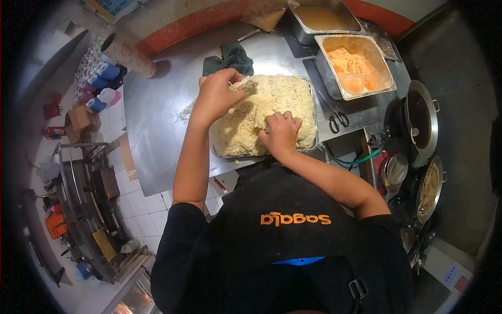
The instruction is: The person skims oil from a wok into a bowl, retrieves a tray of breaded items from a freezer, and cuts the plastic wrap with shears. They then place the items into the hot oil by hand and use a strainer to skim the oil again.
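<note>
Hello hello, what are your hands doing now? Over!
Left hand pinching a crumb-coated piece. Right hand pressed into the crumb tray. Scissors lie beside the tray, not blocking.

Three trays (316, 112); one scissors (337, 119); perhaps two woks (421, 119); two hands (215, 97).

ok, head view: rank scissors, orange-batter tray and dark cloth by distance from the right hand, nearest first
From the right hand, pressed into the crumb tray:
1. Scissors: just past the crumb tray's right edge.
2. Dark cloth: beyond the tray's far-left corner.
3. Orange-batter tray: far right.
The last two are close; the cloth looks only slightly nearer.
</note>
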Action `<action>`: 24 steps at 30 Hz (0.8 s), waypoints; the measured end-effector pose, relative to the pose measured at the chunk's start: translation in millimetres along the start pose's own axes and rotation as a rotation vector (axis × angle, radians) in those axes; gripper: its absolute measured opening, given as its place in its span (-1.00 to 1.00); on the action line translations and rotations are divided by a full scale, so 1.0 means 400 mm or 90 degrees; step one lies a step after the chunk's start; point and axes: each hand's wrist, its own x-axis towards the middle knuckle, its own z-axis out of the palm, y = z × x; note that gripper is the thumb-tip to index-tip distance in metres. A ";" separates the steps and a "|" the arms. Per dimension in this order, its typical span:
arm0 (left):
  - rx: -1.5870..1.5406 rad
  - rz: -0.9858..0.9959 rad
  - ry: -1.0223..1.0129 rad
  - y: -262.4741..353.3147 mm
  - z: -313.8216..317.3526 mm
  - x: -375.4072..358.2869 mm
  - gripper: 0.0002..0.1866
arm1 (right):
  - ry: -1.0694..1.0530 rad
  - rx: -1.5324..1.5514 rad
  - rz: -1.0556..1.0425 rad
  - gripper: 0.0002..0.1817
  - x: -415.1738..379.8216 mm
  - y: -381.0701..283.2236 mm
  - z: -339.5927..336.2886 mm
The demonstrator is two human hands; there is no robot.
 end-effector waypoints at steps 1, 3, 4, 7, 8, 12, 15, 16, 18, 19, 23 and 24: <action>0.000 0.002 0.000 0.000 -0.002 -0.003 -0.71 | 0.007 0.012 0.008 -0.78 0.009 0.000 -0.009; -0.012 0.014 0.027 0.000 -0.007 -0.011 -0.69 | 0.022 0.032 0.026 -0.80 0.027 0.003 -0.018; -0.012 0.015 0.028 -0.002 -0.009 -0.013 -0.69 | 0.036 0.053 0.044 -0.81 0.038 0.001 -0.026; 0.024 0.059 0.065 -0.002 -0.015 -0.019 -0.69 | 0.038 0.110 0.106 -0.80 0.070 -0.012 -0.065; 0.026 0.050 0.064 0.003 -0.019 -0.020 -0.70 | 0.040 0.111 0.105 -0.80 0.083 -0.018 -0.081; 0.071 0.041 0.076 0.029 -0.025 -0.027 -0.72 | 0.067 0.195 0.140 -0.77 0.126 -0.004 -0.101; 0.076 0.045 0.088 0.049 -0.018 -0.026 -0.74 | 0.079 0.226 0.142 -0.75 0.140 0.020 -0.116; 0.076 0.056 0.082 0.063 -0.017 -0.024 -0.74 | 0.088 0.230 0.140 -0.75 0.142 0.031 -0.126; 0.098 0.056 0.067 0.105 -0.016 -0.014 -0.76 | 0.114 0.241 0.164 -0.73 0.147 0.059 -0.163; 0.095 0.086 0.070 0.126 -0.013 -0.006 -0.77 | 0.131 0.253 0.182 -0.72 0.146 0.079 -0.188; 0.090 0.194 0.064 0.239 0.035 0.026 -0.76 | 0.282 0.263 0.204 -0.72 0.107 0.204 -0.316; 0.060 0.193 0.051 0.272 0.059 0.034 -0.76 | 0.318 0.281 0.222 -0.72 0.085 0.245 -0.354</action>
